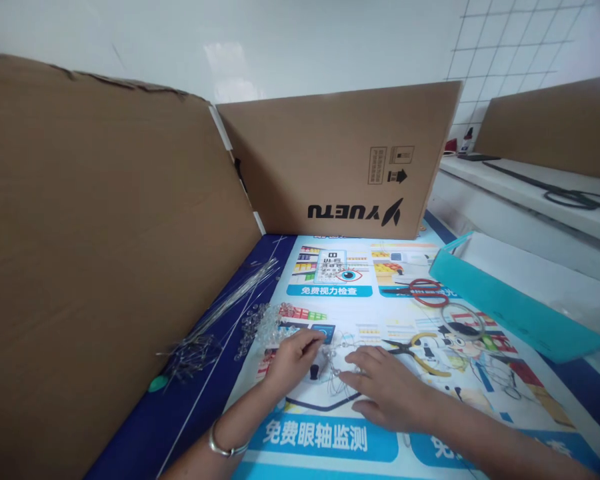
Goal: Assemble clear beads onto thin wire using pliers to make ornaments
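My left hand [294, 360] is closed, thumb and fingers pinched together over the printed mat; whatever is between the fingertips is too small to make out. To its right, my right hand [393, 387] rests palm down with fingers apart, the fingertips touching or very near a loose tangle of thin wire with clear beads [334, 363]. Beside the left hand lies a heap of clear beads [263, 327]. Pliers with yellow handles [423, 352] lie just beyond the right hand. Past them are red-handled scissors [425, 292] and a round coil [463, 321].
Long thin wires [240, 293] and a darker wire clump [193, 357] lie at left, by a green round piece [157, 383]. Cardboard panels [330, 160] stand at the left and back. At right is a teal box [510, 303], below a white ledge [530, 190] holding a black strap.
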Tool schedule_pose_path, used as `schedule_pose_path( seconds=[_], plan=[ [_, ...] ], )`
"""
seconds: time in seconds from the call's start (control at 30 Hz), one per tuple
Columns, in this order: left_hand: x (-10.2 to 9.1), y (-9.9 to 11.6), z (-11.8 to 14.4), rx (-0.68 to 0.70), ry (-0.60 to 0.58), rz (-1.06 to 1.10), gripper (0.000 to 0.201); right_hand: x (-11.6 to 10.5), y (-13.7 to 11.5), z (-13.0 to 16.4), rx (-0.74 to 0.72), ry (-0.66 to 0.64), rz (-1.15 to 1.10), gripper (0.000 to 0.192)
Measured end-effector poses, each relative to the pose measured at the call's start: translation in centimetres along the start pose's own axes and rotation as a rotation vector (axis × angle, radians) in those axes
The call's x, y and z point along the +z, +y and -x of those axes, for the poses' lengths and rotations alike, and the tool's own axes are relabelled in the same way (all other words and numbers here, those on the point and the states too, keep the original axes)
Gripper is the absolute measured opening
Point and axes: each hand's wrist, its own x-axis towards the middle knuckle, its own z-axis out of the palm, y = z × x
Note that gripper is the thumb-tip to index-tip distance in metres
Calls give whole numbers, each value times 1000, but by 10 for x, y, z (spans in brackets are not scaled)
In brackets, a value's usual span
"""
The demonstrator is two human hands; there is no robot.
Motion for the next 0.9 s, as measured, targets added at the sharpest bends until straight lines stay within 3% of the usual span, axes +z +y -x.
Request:
schedule_pose_path(
  seconds=[0.17, 0.33, 0.5, 0.67, 0.9],
  plan=[
    [1, -2, 4, -9, 27, 22, 18, -18, 22, 15, 93, 163, -108, 29],
    [-1, -5, 6, -63, 27, 30, 18, -16, 40, 46, 234, 145, -157, 24],
    [-3, -5, 8, -117, 38, 51, 22, -13, 25, 69, 293, 42, -211, 25],
    [-4, -5, 8, -177, 47, 80, 26, -19, 1, 74, 282, 23, -183, 27],
    [-6, -4, 7, -155, 35, 64, 23, -10, -23, 88, 246, -109, -71, 33]
  ],
)
